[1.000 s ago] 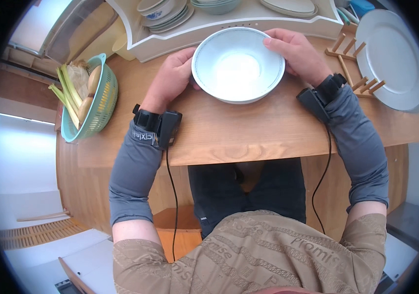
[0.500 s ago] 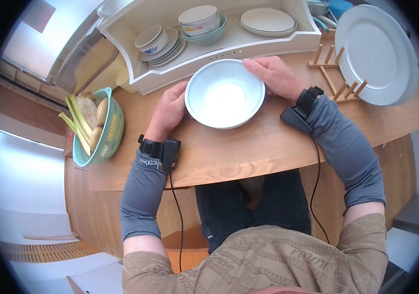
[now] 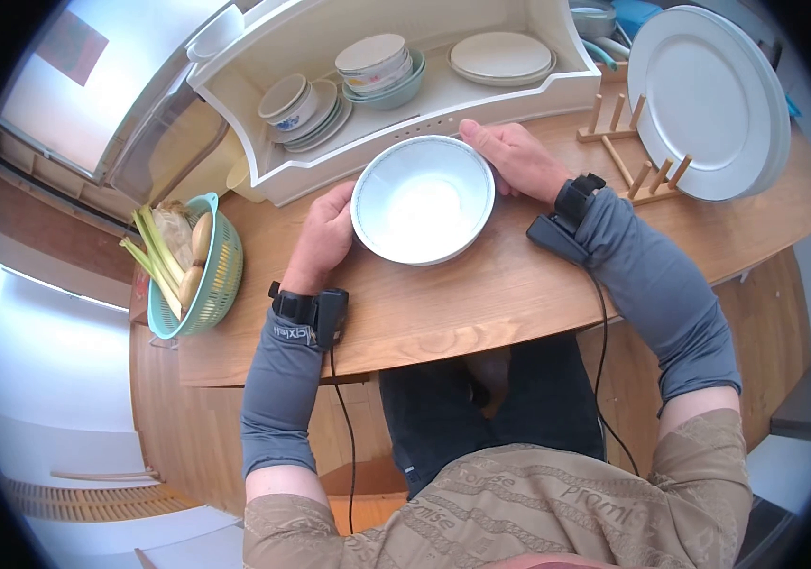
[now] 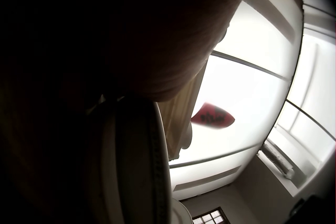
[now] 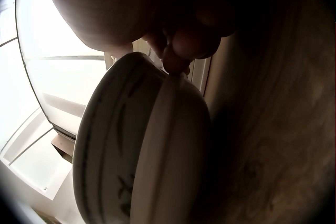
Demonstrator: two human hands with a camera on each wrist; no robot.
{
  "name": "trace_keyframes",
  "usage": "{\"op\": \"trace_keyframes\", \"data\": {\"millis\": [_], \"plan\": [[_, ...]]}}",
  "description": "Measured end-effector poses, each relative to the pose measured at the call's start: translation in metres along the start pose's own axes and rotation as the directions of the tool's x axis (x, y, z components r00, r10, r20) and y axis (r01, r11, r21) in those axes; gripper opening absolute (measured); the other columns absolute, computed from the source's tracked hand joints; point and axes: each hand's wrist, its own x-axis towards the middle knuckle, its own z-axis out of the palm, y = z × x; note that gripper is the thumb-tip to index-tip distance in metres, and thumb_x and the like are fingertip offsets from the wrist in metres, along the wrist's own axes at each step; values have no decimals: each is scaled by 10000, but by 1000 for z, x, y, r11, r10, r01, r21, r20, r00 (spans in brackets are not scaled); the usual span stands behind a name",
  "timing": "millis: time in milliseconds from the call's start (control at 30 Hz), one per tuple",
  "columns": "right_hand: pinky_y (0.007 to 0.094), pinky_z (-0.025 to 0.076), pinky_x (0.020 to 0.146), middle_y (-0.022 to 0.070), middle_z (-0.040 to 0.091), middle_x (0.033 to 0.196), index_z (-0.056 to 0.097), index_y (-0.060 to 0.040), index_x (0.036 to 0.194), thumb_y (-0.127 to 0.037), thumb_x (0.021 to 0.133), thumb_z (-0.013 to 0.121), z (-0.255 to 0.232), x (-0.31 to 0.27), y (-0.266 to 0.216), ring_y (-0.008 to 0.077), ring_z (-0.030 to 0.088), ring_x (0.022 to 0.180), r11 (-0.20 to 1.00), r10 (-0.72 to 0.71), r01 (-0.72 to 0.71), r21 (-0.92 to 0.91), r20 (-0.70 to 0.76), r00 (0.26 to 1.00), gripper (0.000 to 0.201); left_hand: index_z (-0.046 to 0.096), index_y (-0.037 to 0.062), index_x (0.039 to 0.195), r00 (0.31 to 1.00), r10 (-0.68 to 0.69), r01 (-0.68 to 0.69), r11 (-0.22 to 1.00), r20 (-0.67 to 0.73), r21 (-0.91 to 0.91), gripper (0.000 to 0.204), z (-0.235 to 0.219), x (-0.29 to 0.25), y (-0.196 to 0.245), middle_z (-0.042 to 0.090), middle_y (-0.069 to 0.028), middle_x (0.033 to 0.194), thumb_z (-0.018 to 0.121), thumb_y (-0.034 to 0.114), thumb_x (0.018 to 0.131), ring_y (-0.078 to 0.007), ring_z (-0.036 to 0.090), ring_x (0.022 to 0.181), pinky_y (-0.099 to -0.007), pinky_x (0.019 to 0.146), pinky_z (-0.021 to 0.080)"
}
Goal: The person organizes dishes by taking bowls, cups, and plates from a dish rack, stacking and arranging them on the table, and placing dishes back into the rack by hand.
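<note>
Both hands grip a wide white bowl with a thin patterned line along its rim. My left hand holds its left side, the fingers hidden beneath. At the upper right rim, my right hand lays its thumb over the edge. The right wrist view shows the patterned outside of the bowl with a second pale dish nested under it, close over the wood; fingertips curl at this dish's edge. In the left wrist view the hand is dark above the bowl's rim.
Behind the bowl a white rack carries stacked bowls and plates. Large white plates lean in a wooden peg holder at right. A turquoise basket of vegetables stands at left on the wooden table.
The bowl, held in both hands, has gone down toward the tabletop and looks smaller in the head view. The head view has tilted up, showing more of the rack.
</note>
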Motion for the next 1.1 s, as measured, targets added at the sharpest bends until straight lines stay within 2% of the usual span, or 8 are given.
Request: {"op": "trace_keyframes", "data": {"millis": [167, 233, 467, 533, 667, 867, 967, 1100], "plan": [[248, 382, 382, -5, 538, 568, 658, -47, 727, -588, 1056, 424, 2, 1, 0, 77, 481, 441, 1000, -7, 8, 22, -34, 999, 675, 680, -8, 1199, 1000, -6, 6, 1000, 17, -3, 289, -4, 0, -1, 694, -12, 890, 513, 167, 1040, -75, 615, 710, -232, 642, 510], [247, 382, 380, -5, 538, 570, 662, -46, 736, -587, 1058, 420, 1, 2, 3, 76, 480, 441, 1000, -5, 5, 21, -20, 1000, 675, 657, -18, 1268, 996, -67, 66, 998, 60, 13, 327, -10, 1, -2, 719, -31, 1091, 536, 196, 1052, -84, 649, 959, -249, 853, 528], [242, 380, 377, 0, 559, 594, 729, -18, 870, -576, 1067, 397, 2, 0, -1, 75, 481, 441, 998, 9, -8, 55, -10, 1000, 678, 656, -12, 1242, 993, -99, 98, 995, 63, 22, 308, -11, 1, -4, 711, -12, 1056, 529, 200, 1058, -77, 640, 928, -243, 834, 524], [240, 382, 379, 1, 563, 597, 735, -13, 886, -574, 1068, 397, 1, 1, 1, 76, 481, 441, 999, -1, 2, 51, -20, 1000, 680, 639, 15, 1266, 999, -12, 14, 998, 30, -57, 297, -5, 2, -2, 662, 3, 836, 509, 179, 1055, -56, 576, 641, -214, 578, 486], [238, 386, 387, 0, 569, 598, 736, -6, 878, -575, 1065, 405, 1, 0, -2, 79, 484, 441, 998, 7, -5, 57, -42, 999, 684, 600, 37, 1344, 1000, 28, -28, 992, -5, -125, 334, 2, -2, 8, 658, 6, 849, 509, 171, 1052, -53, 575, 654, -209, 572, 479], [244, 373, 374, -4, 538, 539, 680, -49, 727, -602, 1052, 420, 1, -3, -4, 84, 482, 420, 999, 44, -44, 5, -5, 999, 692, 610, 48, 1340, 974, -104, 125, 988, 203, -93, 360, -10, -5, 8, 652, 14, 851, 532, 136, 999, -65, 572, 650, -214, 571, 474], [248, 368, 366, -3, 529, 517, 646, -68, 670, -617, 1046, 423, 2, -3, -1, 88, 481, 408, 998, 56, -56, 7, 29, 998, 701, 649, 36, 1266, 977, -97, 107, 993, 189, -41, 320, -15, -2, 1, 658, 15, 857, 536, 124, 980, -69, 581, 655, -216, 581, 479], [249, 372, 367, 1, 540, 521, 648, -66, 660, -630, 1041, 419, 4, -1, 3, 89, 493, 412, 999, 33, -36, 38, 78, 996, 718, 668, -3, 1238, 976, -119, 127, 991, 180, -31, 294, -18, 1, -9, 714, -25, 1061, 587, 131, 990, -91, 649, 919, -254, 825, 531]]}}
